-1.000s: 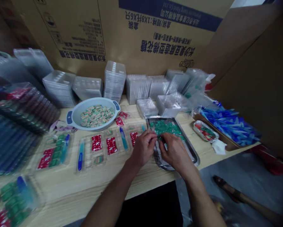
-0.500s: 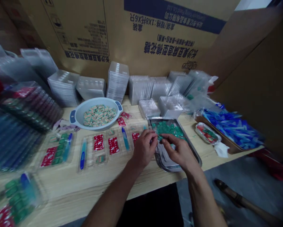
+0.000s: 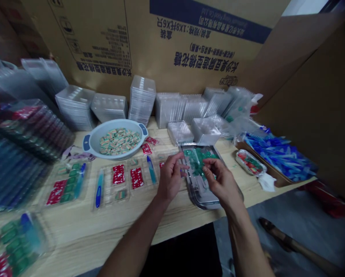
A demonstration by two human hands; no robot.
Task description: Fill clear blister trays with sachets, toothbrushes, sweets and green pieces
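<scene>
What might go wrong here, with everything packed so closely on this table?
The steel tray sits close to the table's front edge, so a bump might tip it and spill the loose green sachets. The left hand is working right beside the clear plastic blister trays; a careless sweep could scatter their red sachets.

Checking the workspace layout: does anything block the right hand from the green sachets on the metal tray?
Nothing visible does: the right hand hangs over the metal tray, beside the green sachets, with no object between them.
</scene>
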